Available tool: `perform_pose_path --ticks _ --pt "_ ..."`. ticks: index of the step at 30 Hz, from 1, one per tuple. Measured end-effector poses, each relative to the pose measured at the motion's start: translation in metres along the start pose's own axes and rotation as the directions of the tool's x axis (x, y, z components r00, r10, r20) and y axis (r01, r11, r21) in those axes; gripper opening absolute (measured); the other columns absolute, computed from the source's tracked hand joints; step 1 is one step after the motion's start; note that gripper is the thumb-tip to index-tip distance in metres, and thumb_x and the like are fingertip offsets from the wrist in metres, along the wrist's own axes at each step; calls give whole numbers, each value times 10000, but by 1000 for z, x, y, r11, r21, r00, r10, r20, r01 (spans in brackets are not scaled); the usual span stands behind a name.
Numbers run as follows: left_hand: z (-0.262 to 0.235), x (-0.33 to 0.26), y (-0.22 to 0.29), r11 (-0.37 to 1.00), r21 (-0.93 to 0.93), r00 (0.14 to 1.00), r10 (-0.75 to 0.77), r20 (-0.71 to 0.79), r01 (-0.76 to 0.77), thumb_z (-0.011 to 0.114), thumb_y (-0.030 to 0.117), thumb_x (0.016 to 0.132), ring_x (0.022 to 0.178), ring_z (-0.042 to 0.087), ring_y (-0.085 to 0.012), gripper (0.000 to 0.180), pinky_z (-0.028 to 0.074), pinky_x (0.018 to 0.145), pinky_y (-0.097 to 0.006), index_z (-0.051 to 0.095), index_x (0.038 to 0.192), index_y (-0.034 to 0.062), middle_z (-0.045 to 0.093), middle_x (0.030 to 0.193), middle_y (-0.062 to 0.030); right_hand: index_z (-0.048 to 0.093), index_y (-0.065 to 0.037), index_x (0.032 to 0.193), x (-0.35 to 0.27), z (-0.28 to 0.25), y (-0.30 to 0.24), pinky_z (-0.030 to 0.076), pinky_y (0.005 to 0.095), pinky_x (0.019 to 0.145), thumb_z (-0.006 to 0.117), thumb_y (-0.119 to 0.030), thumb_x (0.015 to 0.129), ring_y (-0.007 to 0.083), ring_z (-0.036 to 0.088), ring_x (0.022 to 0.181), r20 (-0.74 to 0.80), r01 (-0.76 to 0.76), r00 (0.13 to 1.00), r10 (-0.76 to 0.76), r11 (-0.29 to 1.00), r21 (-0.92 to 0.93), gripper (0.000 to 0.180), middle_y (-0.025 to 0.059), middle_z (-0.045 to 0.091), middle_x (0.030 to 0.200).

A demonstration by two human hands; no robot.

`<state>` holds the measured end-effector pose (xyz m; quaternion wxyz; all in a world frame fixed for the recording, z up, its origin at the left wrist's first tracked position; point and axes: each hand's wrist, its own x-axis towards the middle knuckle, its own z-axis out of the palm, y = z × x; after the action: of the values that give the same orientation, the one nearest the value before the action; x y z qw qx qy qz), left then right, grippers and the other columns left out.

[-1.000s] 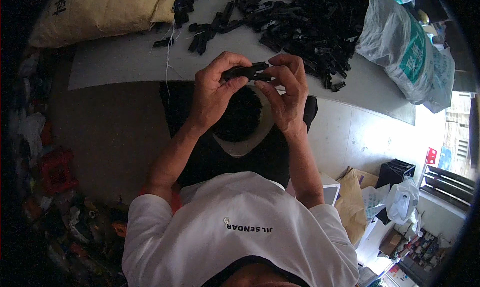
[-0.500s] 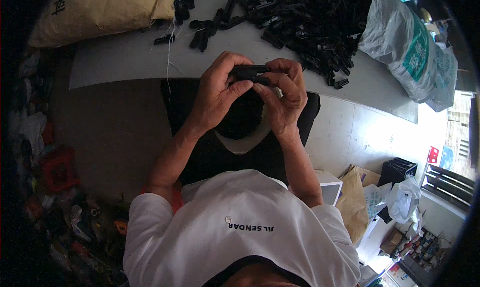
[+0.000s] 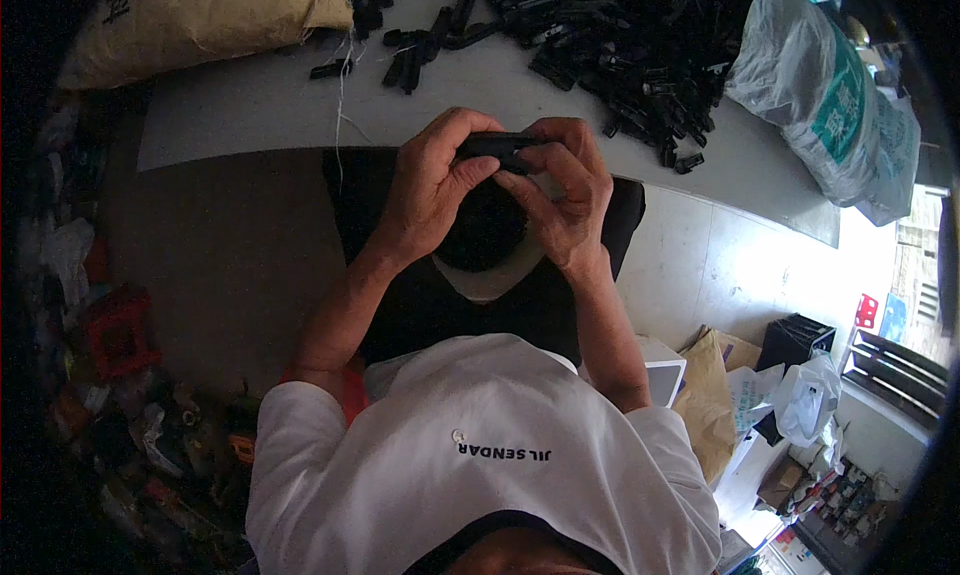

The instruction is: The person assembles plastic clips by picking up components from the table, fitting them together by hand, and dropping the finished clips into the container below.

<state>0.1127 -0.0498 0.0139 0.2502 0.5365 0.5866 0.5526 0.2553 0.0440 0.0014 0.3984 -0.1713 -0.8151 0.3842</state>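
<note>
Over the near edge of the pale table (image 3: 240, 115), a small dark part (image 3: 495, 145) is held from both sides. Fingers and thumb of the left hand (image 3: 425, 190) grip its left end, while those of the right hand (image 3: 570, 195) pinch its right end; its finer details are too dark to make out. Beyond, a heap of black pieces (image 3: 640, 65) spreads across the surface, with a few lying apart toward the tan sack (image 3: 200, 25) at left. A white thread (image 3: 341, 125) hangs over the edge near that sack, and a translucent plastic bag (image 3: 775, 85) sits right of the heap
</note>
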Motion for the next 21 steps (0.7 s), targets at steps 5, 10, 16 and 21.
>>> perform_pose_path --ticks 5,10,16,21 --pt "-6 -7 9 960 -28 959 -276 68 279 577 130 904 720 586 -184 182 472 652 -296 561 1034 5 600 826 -93 550 -7 1040 3 -4 -14 503 336 635 738 -97 747 260 601 793 69 -113 992 105 986 125 359 142 560 966" --pt "-1 -9 -2 999 52 1000 -8 -18 9 590 166 902 717 620 -193 200 484 633 -297 572 1026 9 617 815 -107 533 -10 1073 2 -6 -8 501 355 613 718 -112 772 272 618 726 212 -155 968 136 985 79 368 149 573 917" --pt "-1 -13 -1 980 133 989 149 -10 -147 618 205 888 727 645 -212 231 492 614 -296 586 1004 7 632 820 -116 544 -13 1063 0 -12 -7 477 351 583 723 -107 737 298 597 690 184 87 980 -75 994 -60 384 129 569 872" --pt "2 -17 -8 962 142 969 242 -46 -234 637 214 874 705 642 -211 247 492 596 -287 606 996 1 630 801 -113 604 16 931 0 -9 -4 448 285 537 737 -162 747 208 562 580 115 153 983 -145 987 -57 288 100 580 733"
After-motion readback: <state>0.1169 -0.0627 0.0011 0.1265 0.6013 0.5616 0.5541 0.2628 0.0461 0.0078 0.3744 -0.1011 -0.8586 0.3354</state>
